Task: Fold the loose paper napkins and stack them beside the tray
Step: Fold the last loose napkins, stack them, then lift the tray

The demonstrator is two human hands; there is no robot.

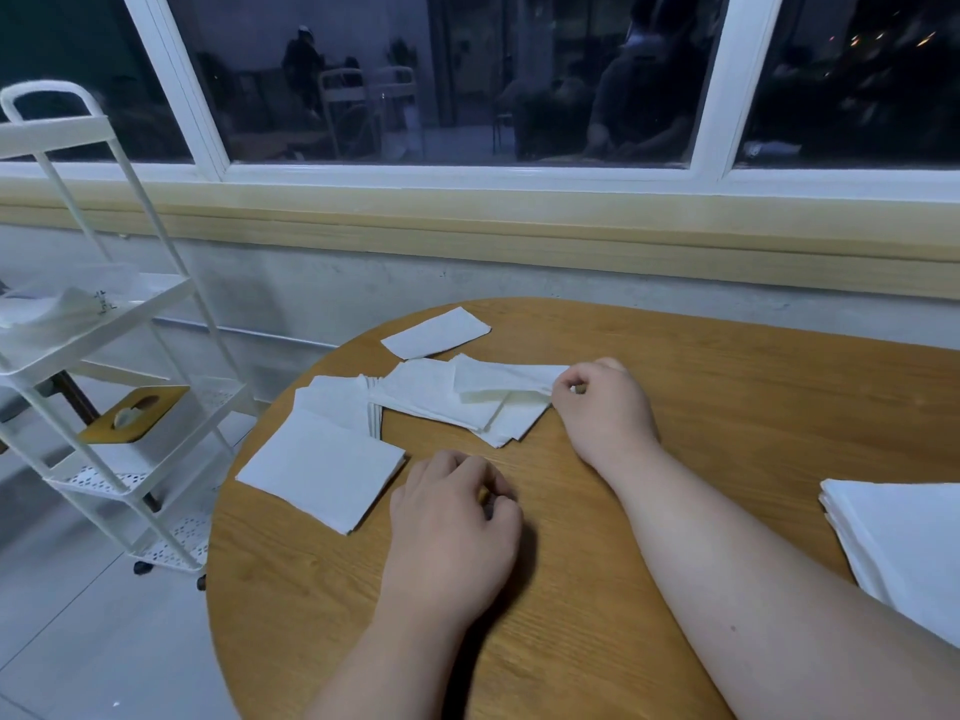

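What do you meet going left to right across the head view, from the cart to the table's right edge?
White cart → large folded napkin → left hand → right hand, pinching a loose napkin → napkin stack at far right.

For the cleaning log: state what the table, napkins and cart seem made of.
The table: wood or wood-look laminate, matte; grain lines show. The napkins: thin white paper, faintly textured, creased. The cart: probably white-painted metal; thin tubes, perforated shelves.
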